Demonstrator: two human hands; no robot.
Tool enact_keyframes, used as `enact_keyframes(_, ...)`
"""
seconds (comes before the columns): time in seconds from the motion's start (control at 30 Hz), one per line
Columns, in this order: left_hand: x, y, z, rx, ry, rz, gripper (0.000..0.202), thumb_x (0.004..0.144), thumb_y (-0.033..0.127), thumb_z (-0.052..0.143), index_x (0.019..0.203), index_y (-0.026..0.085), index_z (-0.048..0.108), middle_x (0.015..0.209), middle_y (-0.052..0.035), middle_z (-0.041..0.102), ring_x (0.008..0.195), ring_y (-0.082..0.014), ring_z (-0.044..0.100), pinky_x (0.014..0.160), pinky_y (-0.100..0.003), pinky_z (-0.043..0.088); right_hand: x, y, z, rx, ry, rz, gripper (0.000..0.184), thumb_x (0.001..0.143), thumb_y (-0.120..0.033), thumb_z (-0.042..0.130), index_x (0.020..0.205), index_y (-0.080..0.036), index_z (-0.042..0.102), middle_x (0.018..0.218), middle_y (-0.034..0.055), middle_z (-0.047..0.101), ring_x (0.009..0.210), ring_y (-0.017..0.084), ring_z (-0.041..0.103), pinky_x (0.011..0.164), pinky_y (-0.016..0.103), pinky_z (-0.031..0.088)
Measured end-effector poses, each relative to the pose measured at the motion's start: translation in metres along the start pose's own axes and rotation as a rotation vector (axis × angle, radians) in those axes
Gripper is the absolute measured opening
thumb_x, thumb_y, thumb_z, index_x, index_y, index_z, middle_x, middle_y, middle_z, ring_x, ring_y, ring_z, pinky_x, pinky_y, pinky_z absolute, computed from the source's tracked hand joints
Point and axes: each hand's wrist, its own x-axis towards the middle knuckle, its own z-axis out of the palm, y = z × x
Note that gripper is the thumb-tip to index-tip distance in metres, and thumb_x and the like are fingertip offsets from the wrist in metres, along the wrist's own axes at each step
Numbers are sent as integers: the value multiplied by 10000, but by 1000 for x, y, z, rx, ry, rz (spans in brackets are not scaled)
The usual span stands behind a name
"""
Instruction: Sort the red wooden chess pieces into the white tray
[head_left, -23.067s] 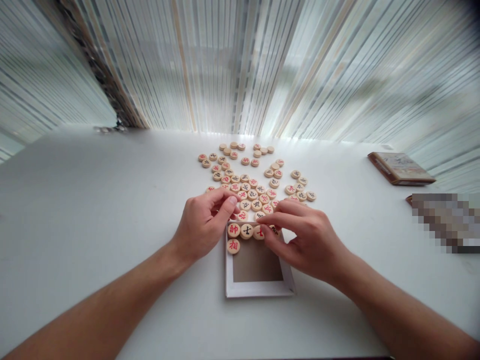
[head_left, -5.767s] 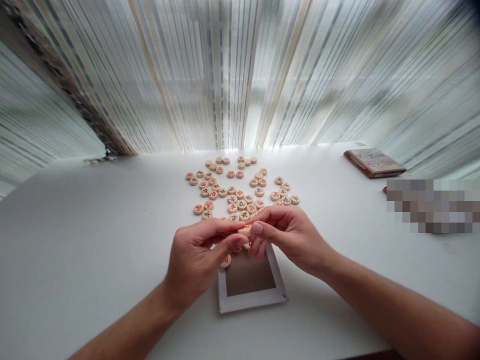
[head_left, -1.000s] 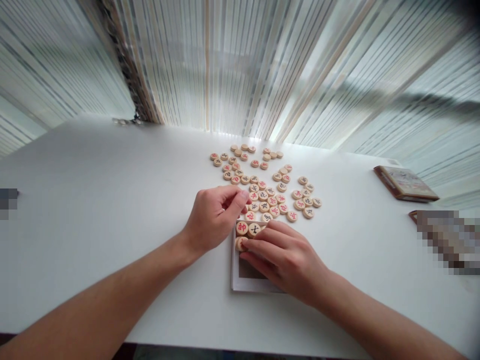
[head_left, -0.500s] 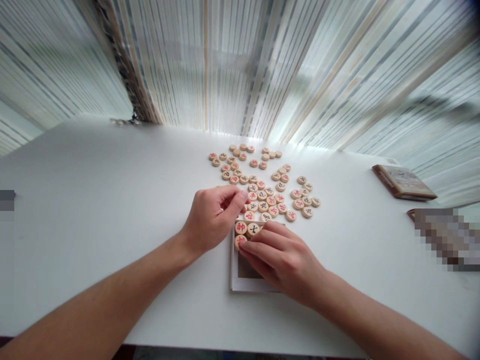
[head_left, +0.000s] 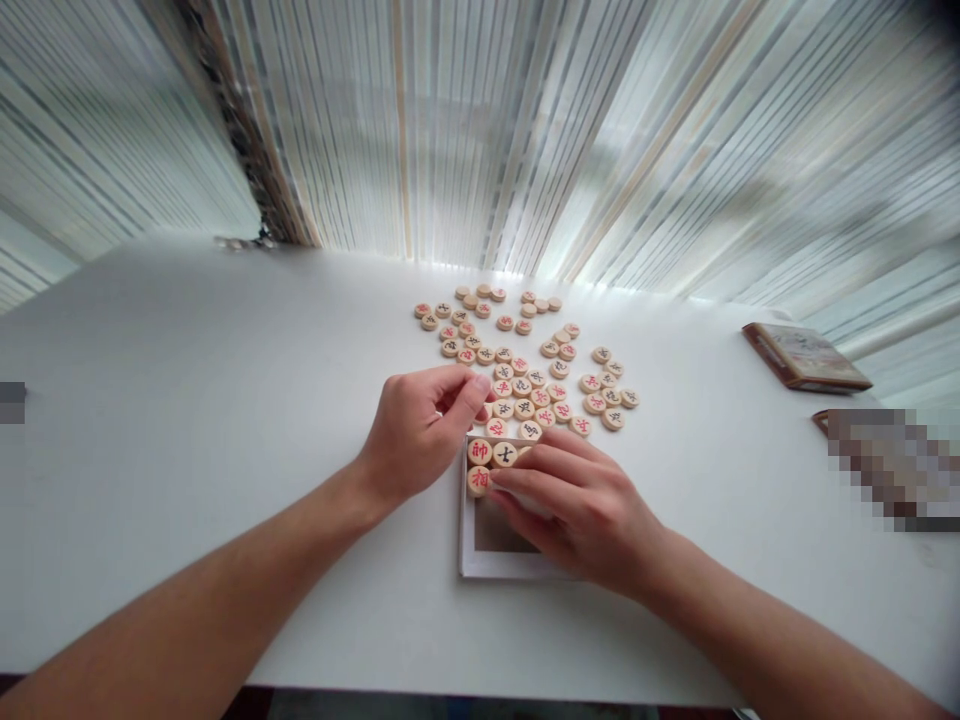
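Note:
A shallow white box [head_left: 468, 535] holds round wooden xiangqi pieces at its far side. One bears a red character [head_left: 480, 452], another a black one [head_left: 505, 455], and a second red piece [head_left: 478, 481] lies below in the left corner. My right hand [head_left: 577, 500] reaches over the box, its thumb and forefinger slightly apart beside that lower red piece; it hides the box's right part. Just beyond the box's left edge, my left hand [head_left: 420, 430] is closed, thumb against curled fingers. Whatever it may hold is hidden.
Many loose xiangqi pieces [head_left: 540, 397] are scattered on the white table [head_left: 225, 380] beyond the box, some face down. At the right lie a flat brown-edged box [head_left: 806, 358] and a second, partly blurred object [head_left: 885, 470]. Striped string curtains [head_left: 450, 130] hang behind the table.
My right fingers have drawn back slightly right from the lower red piece, whose character now shows more fully. My left hand keeps its pose. The whole view has shifted a little.

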Motion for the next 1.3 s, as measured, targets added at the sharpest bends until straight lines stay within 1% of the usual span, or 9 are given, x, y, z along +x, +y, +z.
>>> enact_keyframes(0.13,1,-3,0,-18,12,-3,351,1026,346,597,756,181,747,673,-8,756,630,-149,700,633,-259,519,0,0,0,7,-30,-16,101,1008,-109,670,1011,-148,763,818,74,746,731,203,551,654,348,499)
enact_keyframes(0.23,2,-4,-1,-27,22,-10,342,1024,350,603,770,177,753,683,-13,764,630,-151,705,628,-259,531,1,0,-2,65,-6,26,114,1009,-121,659,976,-167,758,781,66,734,704,194,562,647,341,502)
enact_keyframes(0.4,5,-7,-4,-14,45,-24,317,1008,343,613,812,163,785,687,-21,770,619,-152,708,619,-258,554,2,20,-14,51,226,155,137,979,-127,685,873,-193,742,720,37,722,640,165,595,642,328,500)
enact_keyframes(0.53,11,-12,-11,1,96,-39,311,1002,351,618,824,164,793,702,-25,774,626,-154,711,617,-254,569,-1,48,-22,-30,401,349,184,976,-196,689,804,-193,757,689,26,712,605,152,576,600,308,466)
enact_keyframes(0.67,20,-20,-19,64,146,-47,296,995,340,615,835,177,804,711,-18,775,631,-148,701,628,-250,553,-6,73,-25,-29,501,516,226,965,-283,669,796,-184,782,700,40,727,594,161,563,579,312,441)
enact_keyframes(0.77,25,-29,-21,93,157,-64,289,982,390,645,856,183,803,740,-20,788,651,-161,715,643,-261,560,-8,86,-26,-9,552,587,241,949,-317,661,802,-179,793,704,45,734,596,165,571,580,310,439)
enact_keyframes(0.9,25,-37,-18,152,132,-75,245,935,415,706,882,197,805,780,-19,801,702,-184,741,679,-277,571,-10,96,-26,0,570,606,243,941,-325,654,825,-170,801,700,48,736,587,165,568,563,306,429)
enact_keyframes(1.03,22,-40,-14,194,87,-75,225,907,419,740,902,206,814,837,-26,822,737,-199,753,706,-295,579,-9,94,-26,19,557,596,246,940,-324,648,820,-169,798,686,43,722,566,154,543,547,297,418)
enact_keyframes(1.3,23,-42,-13,213,41,-73,207,881,406,770,918,213,837,837,-30,833,713,-196,754,705,-304,600,-8,86,-21,83,431,552,237,923,-332,681,788,-172,793,606,6,661,521,126,499,528,274,396)
